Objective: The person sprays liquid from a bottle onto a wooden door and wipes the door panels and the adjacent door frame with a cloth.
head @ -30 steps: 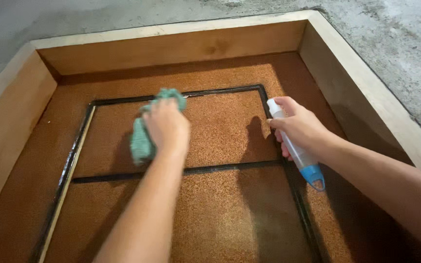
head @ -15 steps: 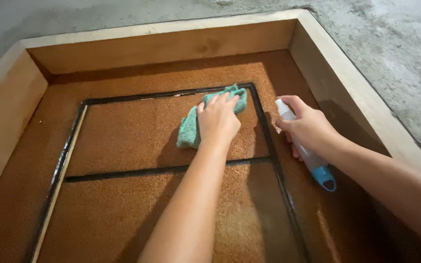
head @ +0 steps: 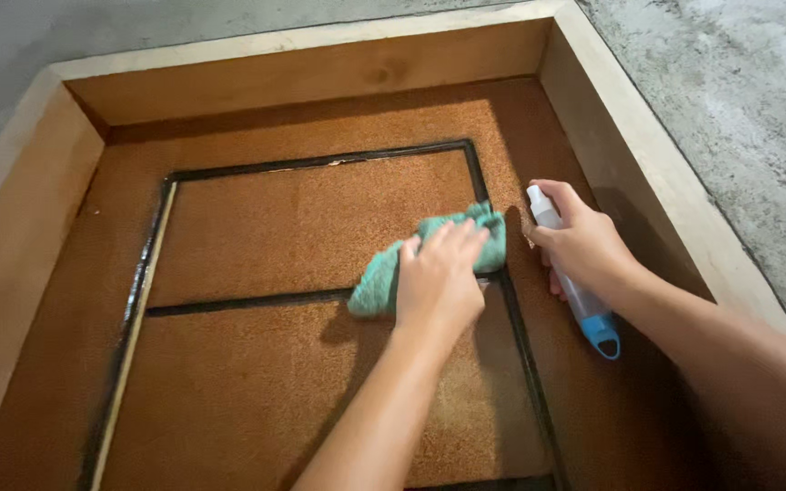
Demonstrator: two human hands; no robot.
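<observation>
The left hand [head: 438, 277] covers the middle of the green cloth [head: 384, 277], the right hand [head: 584, 245] hides the spray bottle's [head: 584, 309] midsection, and the bottom edge cuts off both forearms and the wooden tray [head: 657, 164].

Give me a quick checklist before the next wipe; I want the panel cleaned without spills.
1. Left hand flat on green cloth: ok.
2. Cloth touching the brown textured panel: ok.
3. Right hand gripping spray bottle: ok.
4. Nozzle end pointing toward the panel, not the wooden frame: ok.
5. Liquid left in bottle: cannot tell.
6. Black groove beside cloth wiped clean: cannot tell.
</observation>
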